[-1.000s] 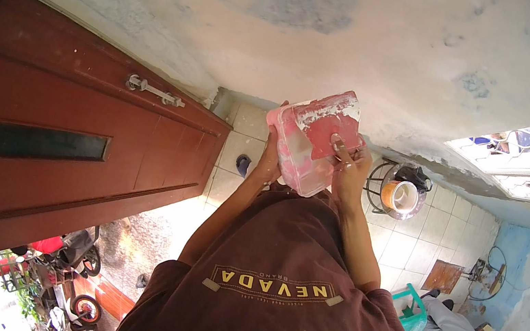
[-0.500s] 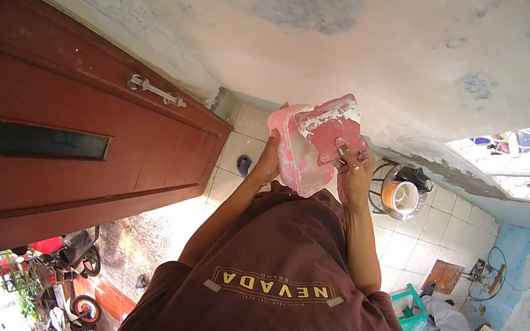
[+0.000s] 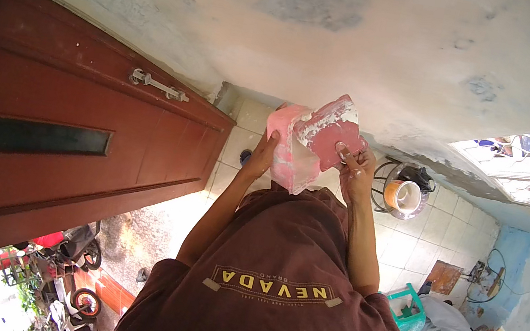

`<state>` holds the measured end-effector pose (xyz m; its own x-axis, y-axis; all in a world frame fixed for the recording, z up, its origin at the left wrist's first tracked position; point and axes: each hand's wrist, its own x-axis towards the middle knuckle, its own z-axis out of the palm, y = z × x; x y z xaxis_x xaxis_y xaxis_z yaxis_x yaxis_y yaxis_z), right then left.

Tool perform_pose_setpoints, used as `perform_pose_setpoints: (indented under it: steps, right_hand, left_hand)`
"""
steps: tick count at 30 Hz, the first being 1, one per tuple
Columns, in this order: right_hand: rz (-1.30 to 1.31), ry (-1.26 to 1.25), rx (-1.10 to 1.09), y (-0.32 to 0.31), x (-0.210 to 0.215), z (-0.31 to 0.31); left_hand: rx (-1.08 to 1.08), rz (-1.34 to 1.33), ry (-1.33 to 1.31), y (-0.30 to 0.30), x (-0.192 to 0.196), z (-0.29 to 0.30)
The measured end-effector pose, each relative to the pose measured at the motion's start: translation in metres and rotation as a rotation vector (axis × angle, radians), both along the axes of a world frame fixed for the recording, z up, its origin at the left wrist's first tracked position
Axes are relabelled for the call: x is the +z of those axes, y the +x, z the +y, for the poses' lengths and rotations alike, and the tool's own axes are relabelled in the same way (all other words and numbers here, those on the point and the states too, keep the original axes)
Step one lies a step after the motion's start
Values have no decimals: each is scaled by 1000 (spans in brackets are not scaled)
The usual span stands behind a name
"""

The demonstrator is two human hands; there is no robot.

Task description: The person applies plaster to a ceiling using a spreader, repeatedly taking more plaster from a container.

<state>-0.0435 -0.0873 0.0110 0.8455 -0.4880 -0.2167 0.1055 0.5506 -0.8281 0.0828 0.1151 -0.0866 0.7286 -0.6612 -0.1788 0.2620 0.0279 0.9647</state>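
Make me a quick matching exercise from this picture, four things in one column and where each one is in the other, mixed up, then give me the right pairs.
Things:
1. pink board
2. red scraper
3. red-brown door
4. orange-rimmed bucket

Places:
A. on the tiled floor, in a wire stand, right of the hands
B. held by the left hand
C. far left, with a metal handle
D. pressed on the board by the right hand

Pairs: 1-B, 2-D, 3-C, 4-A
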Motion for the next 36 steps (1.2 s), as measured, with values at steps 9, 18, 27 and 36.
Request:
perform_pose_setpoints:
  steps: [9, 18, 27, 36]
  right_hand:
    - [-107, 190, -51, 9, 4, 3]
    - [-122, 541, 261, 41, 64, 15]
    - [-233, 921, 573, 286, 69, 137]
    - [-611, 1467, 548, 473, 142, 162]
  left_hand:
    - [306, 350, -305, -12, 19, 19]
    - [509, 415, -396, -67, 66, 48]
    - [668, 363, -459, 34, 22, 133]
    - [493, 592, -583, 127, 0, 183]
